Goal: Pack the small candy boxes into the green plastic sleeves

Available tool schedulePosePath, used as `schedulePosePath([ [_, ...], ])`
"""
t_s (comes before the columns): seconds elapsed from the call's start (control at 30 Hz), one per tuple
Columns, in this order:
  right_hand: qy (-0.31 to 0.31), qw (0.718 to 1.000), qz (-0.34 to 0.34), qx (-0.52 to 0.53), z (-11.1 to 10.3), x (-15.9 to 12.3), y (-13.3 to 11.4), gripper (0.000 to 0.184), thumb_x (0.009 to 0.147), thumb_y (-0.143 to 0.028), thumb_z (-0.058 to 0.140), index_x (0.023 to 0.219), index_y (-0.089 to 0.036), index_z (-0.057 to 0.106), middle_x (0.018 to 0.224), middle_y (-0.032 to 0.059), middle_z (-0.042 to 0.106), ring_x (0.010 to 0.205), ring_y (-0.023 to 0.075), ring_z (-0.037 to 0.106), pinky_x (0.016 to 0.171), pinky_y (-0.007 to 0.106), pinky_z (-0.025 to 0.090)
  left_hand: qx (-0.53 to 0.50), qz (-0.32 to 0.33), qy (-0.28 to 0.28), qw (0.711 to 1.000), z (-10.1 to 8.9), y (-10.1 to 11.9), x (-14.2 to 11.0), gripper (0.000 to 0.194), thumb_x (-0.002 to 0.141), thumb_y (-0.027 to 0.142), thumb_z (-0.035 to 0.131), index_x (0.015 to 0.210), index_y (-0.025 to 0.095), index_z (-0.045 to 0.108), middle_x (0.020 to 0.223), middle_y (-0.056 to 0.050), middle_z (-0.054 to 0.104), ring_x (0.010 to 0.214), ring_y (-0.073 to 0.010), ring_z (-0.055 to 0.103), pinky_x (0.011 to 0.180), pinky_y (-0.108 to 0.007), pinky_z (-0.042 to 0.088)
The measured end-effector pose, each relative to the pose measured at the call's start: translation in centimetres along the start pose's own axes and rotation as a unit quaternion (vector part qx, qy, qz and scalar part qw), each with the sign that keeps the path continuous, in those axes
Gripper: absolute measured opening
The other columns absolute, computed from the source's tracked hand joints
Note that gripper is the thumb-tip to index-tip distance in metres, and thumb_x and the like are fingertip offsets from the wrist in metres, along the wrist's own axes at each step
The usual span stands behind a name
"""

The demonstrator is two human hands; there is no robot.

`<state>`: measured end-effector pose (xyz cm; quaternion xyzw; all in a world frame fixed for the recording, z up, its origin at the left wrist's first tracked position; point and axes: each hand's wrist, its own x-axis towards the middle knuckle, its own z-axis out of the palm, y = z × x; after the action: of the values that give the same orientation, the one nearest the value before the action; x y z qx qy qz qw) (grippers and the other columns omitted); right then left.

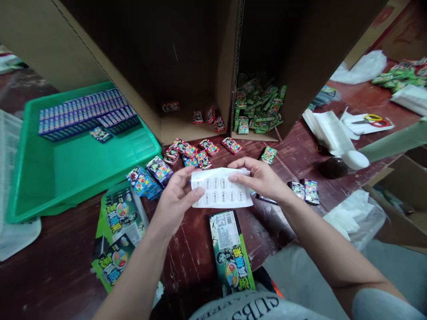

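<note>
Between my two hands is a white sheet of round printed stickers (220, 190), held over the dark red table. My left hand (178, 195) pinches its left edge, thumb on top. My right hand (260, 175) grips the upper right corner with the thumb across the front. Just below the sheet lies a green and black candy box (231, 253) with a white label at its far end. Small red candy packs (208, 146) are scattered beyond the sheet. A blue pack (143, 181) and a purple pack (159, 170) are close to my left hand.
A green tray (86, 173) with rows of purple packs stands at the left. Two tall cardboard compartments (235, 89) rise behind, holding red and green packs. More flat green boxes (118, 222) lie left. Scissors (372, 119) and a plastic bag (358, 218) are at the right.
</note>
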<state>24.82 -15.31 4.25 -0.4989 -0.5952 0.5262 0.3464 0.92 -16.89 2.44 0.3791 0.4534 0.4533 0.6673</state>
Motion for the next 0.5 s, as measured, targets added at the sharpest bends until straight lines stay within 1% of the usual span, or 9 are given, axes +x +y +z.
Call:
schedulePosePath([
  [0.03, -0.011, 1.000, 0.006, 0.012, -0.1, 0.1, 0.1, 0.035, 0.084, -0.042, 0.080, 0.110, -0.022, 0.067, 0.097, 0.0015, 0.071, 0.078, 0.0149, 0.065, 0.066, 0.025, 0.052, 0.013, 0.006, -0.012, 1.000, -0.4, 0.2, 0.2, 0.072, 0.068, 0.034, 0.093, 0.130, 0.022, 0.060, 0.124, -0.010, 0.073, 0.108, -0.0240, 0.072, 0.086, -0.032, 0.062],
  [0.07, -0.017, 1.000, 0.008, 0.021, -0.2, 0.1, 0.3, 0.034, 0.084, -0.043, 0.080, 0.107, -0.021, 0.066, 0.093, 0.0009, 0.070, 0.075, 0.0141, 0.064, 0.063, 0.024, 0.051, 0.024, 0.008, -0.011, 1.000, -0.7, 0.3, 0.3, 0.071, 0.068, 0.034, 0.093, 0.130, 0.022, 0.061, 0.117, -0.009, 0.075, 0.100, -0.0225, 0.074, 0.081, -0.031, 0.062],
  [0.13, -0.012, 0.999, 0.013, 0.034, 0.0, 0.1, 0.8, 0.032, 0.086, -0.049, 0.077, 0.095, -0.020, 0.064, 0.081, -0.0010, 0.067, 0.066, 0.0124, 0.059, 0.057, 0.023, 0.046, 0.044, -0.001, 0.016, 0.999, -0.8, 0.1, 0.7, 0.059, 0.068, 0.038, 0.092, 0.119, 0.019, 0.068, 0.097, -0.006, 0.078, 0.079, -0.0200, 0.074, 0.069, -0.030, 0.062],
  [0.2, 0.014, 0.999, 0.021, 0.027, 0.4, -0.1, 1.5, 0.040, 0.091, -0.056, 0.069, 0.078, -0.019, 0.059, 0.066, -0.0032, 0.059, 0.056, 0.0103, 0.051, 0.050, 0.022, 0.038, 0.055, -0.012, 0.045, 0.997, -0.5, -0.5, 0.9, 0.045, 0.072, 0.045, 0.089, 0.104, 0.016, 0.074, 0.086, -0.006, 0.078, 0.068, -0.0197, 0.072, 0.062, -0.030, 0.061],
  [0.27, 0.048, 0.998, 0.031, 0.020, 0.8, -0.2, 2.1, 0.049, 0.093, -0.060, 0.064, 0.068, -0.019, 0.054, 0.059, -0.0043, 0.052, 0.052, 0.0091, 0.045, 0.047, 0.022, 0.032, 0.066, -0.005, 0.066, 0.996, -0.3, -1.2, 0.9, 0.040, 0.076, 0.048, 0.085, 0.096, 0.015, 0.076, 0.085, -0.006, 0.079, 0.066, -0.0205, 0.071, 0.061, -0.031, 0.060],
  [0.33, 0.057, 0.996, 0.050, 0.039, 1.0, -0.4, 2.4, 0.045, 0.089, -0.060, 0.069, 0.073, -0.019, 0.060, 0.064, -0.0029, 0.058, 0.055, 0.0104, 0.050, 0.049, 0.022, 0.036, 0.089, 0.017, 0.088, 0.992, -0.3, -1.8, 0.9, 0.039, 0.077, 0.049, 0.084, 0.096, 0.016, 0.077, 0.084, -0.006, 0.079, 0.066, -0.0200, 0.071, 0.060, -0.030, 0.059],
  [0.4, 0.051, 0.994, 0.060, 0.074, 1.0, -0.5, 2.4, 0.039, 0.081, -0.055, 0.080, 0.093, -0.020, 0.067, 0.079, -0.0005, 0.068, 0.065, 0.0133, 0.060, 0.055, 0.023, 0.045, 0.119, 0.034, 0.100, 0.987, -0.3, -2.1, 0.9, 0.038, 0.078, 0.050, 0.083, 0.095, 0.016, 0.077, 0.081, -0.004, 0.078, 0.065, -0.0186, 0.069, 0.058, -0.027, 0.056],
  [0.47, 0.055, 0.993, 0.053, 0.094, 0.9, -0.5, 2.2, 0.046, 0.076, -0.049, 0.086, 0.107, -0.022, 0.066, 0.090, 0.0005, 0.071, 0.071, 0.0146, 0.063, 0.060, 0.025, 0.050, 0.121, 0.034, 0.085, 0.988, -0.4, -2.3, 1.1, 0.037, 0.077, 0.048, 0.084, 0.094, 0.016, 0.074, 0.082, -0.004, 0.077, 0.067, -0.0180, 0.069, 0.060, -0.026, 0.056],
  [0.5, 0.059, 0.993, 0.044, 0.092, 0.9, -0.4, 2.2, 0.045, 0.077, -0.049, 0.086, 0.108, -0.023, 0.066, 0.090, 0.0003, 0.070, 0.071, 0.0143, 0.063, 0.060, 0.024, 0.050, 0.106, 0.030, 0.069, 0.992, -0.4, -2.3, 1.2, 0.039, 0.075, 0.046, 0.086, 0.097, 0.017, 0.073, 0.086, -0.004, 0.077, 0.071, -0.0181, 0.070, 0.063, -0.027, 0.057],
])
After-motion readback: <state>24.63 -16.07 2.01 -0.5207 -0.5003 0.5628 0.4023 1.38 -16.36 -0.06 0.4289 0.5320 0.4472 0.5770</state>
